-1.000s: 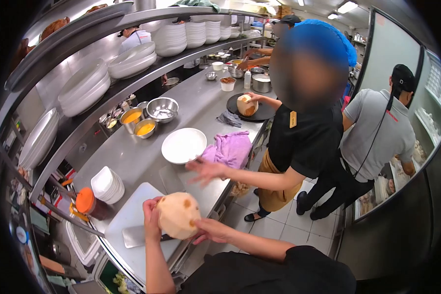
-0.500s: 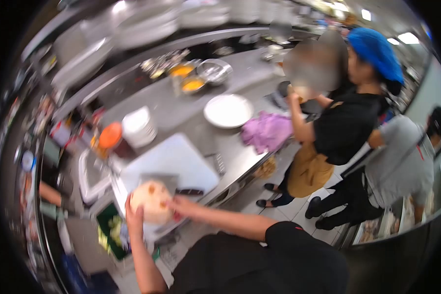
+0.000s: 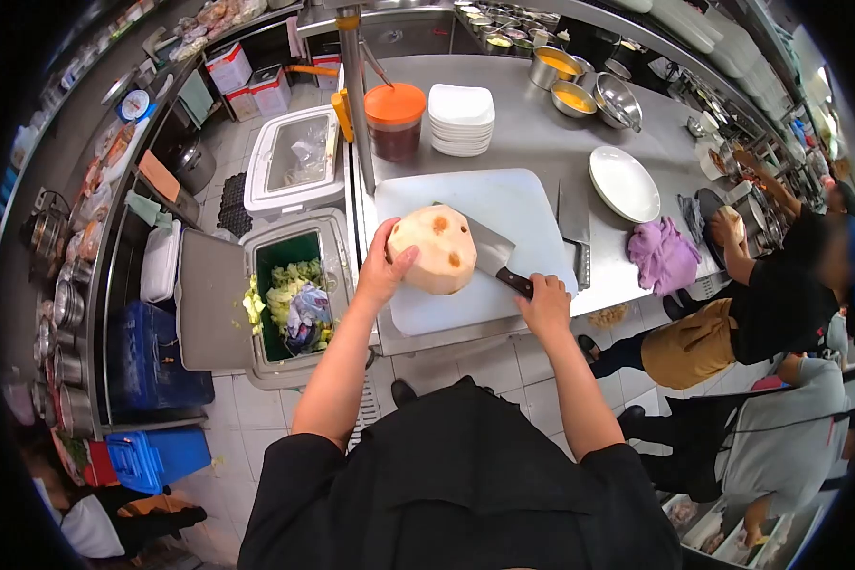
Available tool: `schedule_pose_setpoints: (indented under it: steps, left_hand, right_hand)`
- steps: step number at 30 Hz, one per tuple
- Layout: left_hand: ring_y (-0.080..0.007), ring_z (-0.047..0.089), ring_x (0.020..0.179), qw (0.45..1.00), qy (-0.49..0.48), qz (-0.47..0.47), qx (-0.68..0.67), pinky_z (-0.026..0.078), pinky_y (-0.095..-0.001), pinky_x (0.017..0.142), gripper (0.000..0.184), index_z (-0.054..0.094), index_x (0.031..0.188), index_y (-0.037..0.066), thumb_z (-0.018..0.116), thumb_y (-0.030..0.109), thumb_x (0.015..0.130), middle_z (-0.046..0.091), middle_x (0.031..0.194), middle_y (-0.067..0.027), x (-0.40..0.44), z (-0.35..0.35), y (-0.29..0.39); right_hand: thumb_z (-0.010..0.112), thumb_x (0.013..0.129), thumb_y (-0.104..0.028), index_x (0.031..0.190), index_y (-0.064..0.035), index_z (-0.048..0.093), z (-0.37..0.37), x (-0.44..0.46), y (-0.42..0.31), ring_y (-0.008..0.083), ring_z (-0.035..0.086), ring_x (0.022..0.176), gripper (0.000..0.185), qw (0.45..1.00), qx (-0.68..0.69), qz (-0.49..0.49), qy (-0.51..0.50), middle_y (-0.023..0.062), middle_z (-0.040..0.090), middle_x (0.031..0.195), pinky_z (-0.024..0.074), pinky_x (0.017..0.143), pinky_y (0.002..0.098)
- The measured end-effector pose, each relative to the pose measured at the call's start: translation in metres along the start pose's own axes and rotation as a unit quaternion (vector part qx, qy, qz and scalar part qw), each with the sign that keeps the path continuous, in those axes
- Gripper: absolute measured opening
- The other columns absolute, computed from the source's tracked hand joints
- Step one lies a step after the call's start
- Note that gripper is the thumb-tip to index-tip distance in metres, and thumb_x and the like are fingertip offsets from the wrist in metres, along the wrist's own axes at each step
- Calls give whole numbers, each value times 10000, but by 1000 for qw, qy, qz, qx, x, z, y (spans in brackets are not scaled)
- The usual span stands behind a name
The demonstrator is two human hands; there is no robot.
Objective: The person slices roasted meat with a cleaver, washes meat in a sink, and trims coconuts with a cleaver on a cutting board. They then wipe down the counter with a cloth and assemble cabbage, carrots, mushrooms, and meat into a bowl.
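Observation:
A large, round, peeled pale vegetable (image 3: 434,249) with brownish spots rests on the white cutting board (image 3: 510,193). My left hand (image 3: 384,266) holds its left side, with the thumb over the near face and the fingers behind. A cleaver (image 3: 485,239) lies flat on the board to the right, part of its blade hidden behind the vegetable. The fingers of my right hand (image 3: 545,302) are closed at the end of its dark handle.
Right of the board are a long blade (image 3: 573,214), a white plate (image 3: 624,184) and a purple cloth (image 3: 663,253). An orange-lidded container (image 3: 395,106) and stacked white dishes (image 3: 462,121) stand behind. A waste bin (image 3: 332,249) sits left; co-workers (image 3: 765,304) stand right.
My right hand has left the vegetable and moved right to the cleaver's handle. My left hand still holds the vegetable. The view has turned to face the board more squarely.

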State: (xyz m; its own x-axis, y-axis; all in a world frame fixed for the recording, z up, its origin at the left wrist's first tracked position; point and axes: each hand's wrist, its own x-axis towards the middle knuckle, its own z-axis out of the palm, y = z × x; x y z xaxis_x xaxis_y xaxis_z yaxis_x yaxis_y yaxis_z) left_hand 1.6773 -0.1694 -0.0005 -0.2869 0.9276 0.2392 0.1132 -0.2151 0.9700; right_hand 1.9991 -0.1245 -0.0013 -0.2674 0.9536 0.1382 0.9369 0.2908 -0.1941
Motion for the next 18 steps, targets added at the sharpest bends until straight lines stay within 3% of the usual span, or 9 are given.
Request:
schedule_pose_setpoints:
  steps: [2,4,5,7,10,12,15,18]
  left_hand:
    - [-279,508,1258,1000,-7,-7,15,403,-374,1068,753,427,1415,24,733,442,868,513,1364,-177,-2,-2,8]
    - [-344,493,1270,955,86,13,283,426,-412,1055,803,426,1405,-4,744,479,848,500,1338,-216,-14,0,32]
    - [-344,493,1270,955,89,13,283,426,-412,1055,803,426,1405,-4,744,479,848,500,1338,-216,-23,3,46]
    - [-388,474,1265,938,93,-63,329,452,-439,1030,862,383,1437,3,743,509,838,475,1318,-231,-42,16,71]
    - [-381,480,1243,943,134,2,304,473,-444,1007,904,322,1472,6,740,504,844,464,1296,-219,-59,49,55]
    - [-375,471,1265,938,140,9,316,476,-442,1009,939,246,1512,7,737,472,860,428,1373,-221,-51,53,45]
    - [-334,449,1317,975,34,1,221,451,-418,1052,898,265,1535,38,758,386,870,400,1457,-214,-31,42,46]
    - [-321,469,1306,978,2,-53,200,453,-407,1051,848,322,1518,49,766,359,865,429,1441,-208,-13,40,48]
  right_hand:
    - [767,800,-288,1158,-70,598,9,11,4,344,582,1053,452,1000,-9,-3,-8,140,600,1105,472,874,487]
    - [758,801,-272,1172,-69,586,8,24,2,345,583,1058,457,996,-2,-76,-41,148,605,1103,479,879,481]
    - [758,801,-272,1172,-69,586,11,32,2,345,583,1058,457,996,-2,-79,-41,148,605,1103,479,879,481]
    - [730,807,-218,1194,-67,571,20,45,5,356,584,1068,445,982,-7,-174,-75,155,609,1106,489,891,471]
    - [707,796,-179,1239,-57,526,3,52,8,378,601,1038,494,975,19,-168,-143,182,615,1073,502,888,475]
    - [710,786,-181,1251,-51,502,3,46,18,390,609,1018,526,975,27,-160,-149,198,616,1063,506,881,485]
    - [717,766,-190,1263,-40,470,3,23,48,417,620,983,575,979,54,-131,-146,227,619,1051,509,872,502]
    - [711,759,-185,1277,-26,452,-17,5,71,438,629,988,601,980,70,-87,-162,251,628,1070,507,882,499]
